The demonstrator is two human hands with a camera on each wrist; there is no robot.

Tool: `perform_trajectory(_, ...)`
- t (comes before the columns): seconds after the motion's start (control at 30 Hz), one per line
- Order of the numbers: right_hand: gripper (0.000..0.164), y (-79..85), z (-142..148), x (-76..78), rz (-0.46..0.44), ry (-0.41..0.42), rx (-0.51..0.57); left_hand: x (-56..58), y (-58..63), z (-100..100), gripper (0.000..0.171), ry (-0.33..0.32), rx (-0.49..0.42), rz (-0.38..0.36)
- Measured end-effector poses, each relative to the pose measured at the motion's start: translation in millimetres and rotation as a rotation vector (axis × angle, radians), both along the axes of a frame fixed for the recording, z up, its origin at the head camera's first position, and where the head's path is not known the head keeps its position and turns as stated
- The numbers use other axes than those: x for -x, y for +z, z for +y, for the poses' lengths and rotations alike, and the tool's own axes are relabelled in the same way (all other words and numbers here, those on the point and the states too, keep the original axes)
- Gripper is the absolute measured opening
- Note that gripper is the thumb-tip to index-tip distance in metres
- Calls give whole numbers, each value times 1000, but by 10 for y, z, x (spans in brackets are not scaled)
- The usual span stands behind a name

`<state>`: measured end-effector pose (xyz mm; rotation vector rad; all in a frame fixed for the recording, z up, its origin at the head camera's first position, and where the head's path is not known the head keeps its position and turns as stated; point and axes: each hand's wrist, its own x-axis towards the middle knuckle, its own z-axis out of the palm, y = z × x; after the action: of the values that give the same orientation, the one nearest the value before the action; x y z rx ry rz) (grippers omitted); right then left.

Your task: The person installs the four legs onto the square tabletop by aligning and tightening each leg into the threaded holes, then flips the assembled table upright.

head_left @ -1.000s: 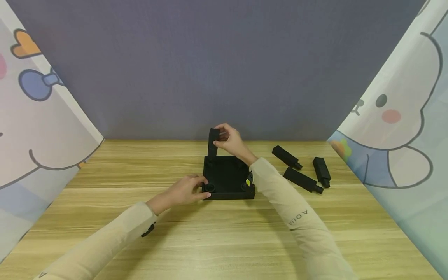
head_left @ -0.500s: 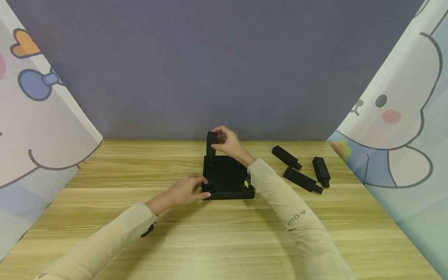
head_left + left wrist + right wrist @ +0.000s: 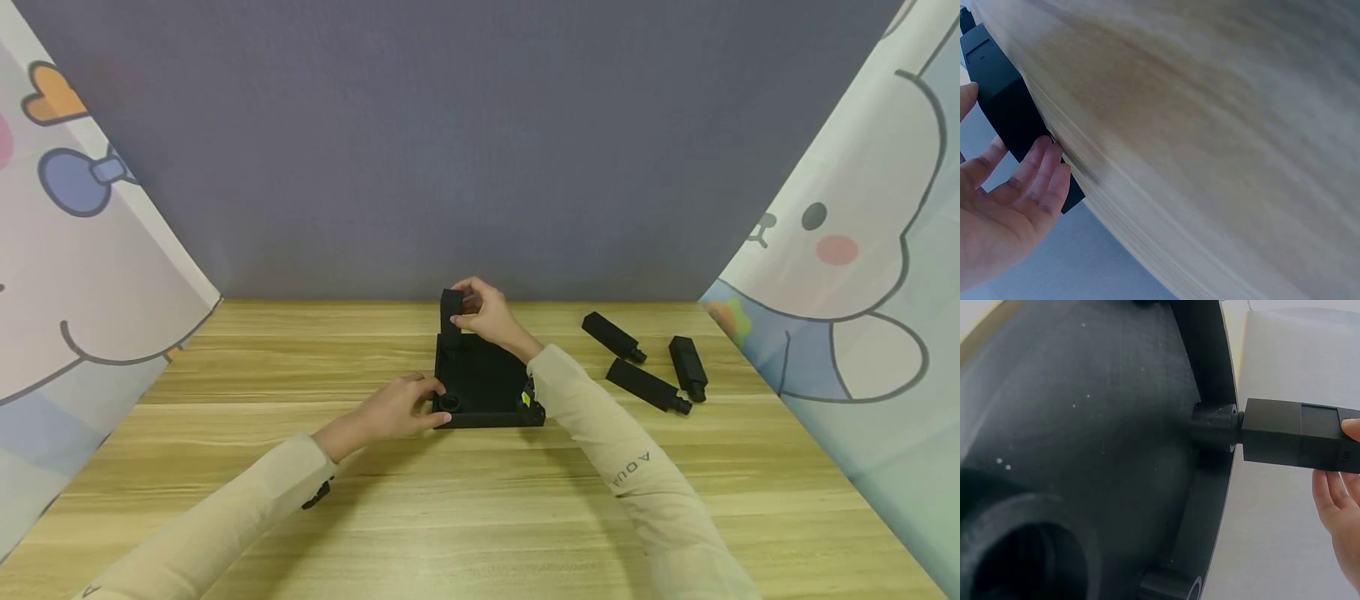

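head: high, fwd/dn, tbl (image 3: 480, 517) | L wr: nr, tray (image 3: 1011, 112) | R wr: nr, into same tray

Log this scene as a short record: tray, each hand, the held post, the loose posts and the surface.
Black tray: square, shallow, with round corner sockets
Right hand: holds a square-sided black post
Held post: upright, narrow end at the tray's far-left socket; how deep it sits is unclear
Left hand: grips the tray's near-left corner
Loose posts: three, lying right of the tray: rearmost post, frontmost post, rightmost post
Surface: wood-grain table
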<state>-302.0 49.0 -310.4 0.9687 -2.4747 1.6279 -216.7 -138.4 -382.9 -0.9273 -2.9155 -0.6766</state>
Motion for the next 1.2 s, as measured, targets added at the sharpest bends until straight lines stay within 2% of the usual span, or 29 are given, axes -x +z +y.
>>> perform_trajectory(0.27,43,-16,-6,2,-5,-57,-41,13,-12,0,40,-11,-7,11)
perform_trajectory(0.5,48,-277,1,305,76,-40,-76,13,2,4,40,-13,-3,7)
perform_trajectory(0.73,53,-208,35,350,69,58,-127,11,11,8,40,-11,6,2)
perform_trajectory(0.9,51,-162,54,383,65,92,-176,8,8,-3,39,-15,1,1)
perform_trajectory(1.03,51,-143,57,373,57,88,-179,11,4,-11,39,-19,-7,10)
perform_trajectory(1.2,51,-180,46,330,49,9,-154,12,-11,-11,39,-35,-9,43)
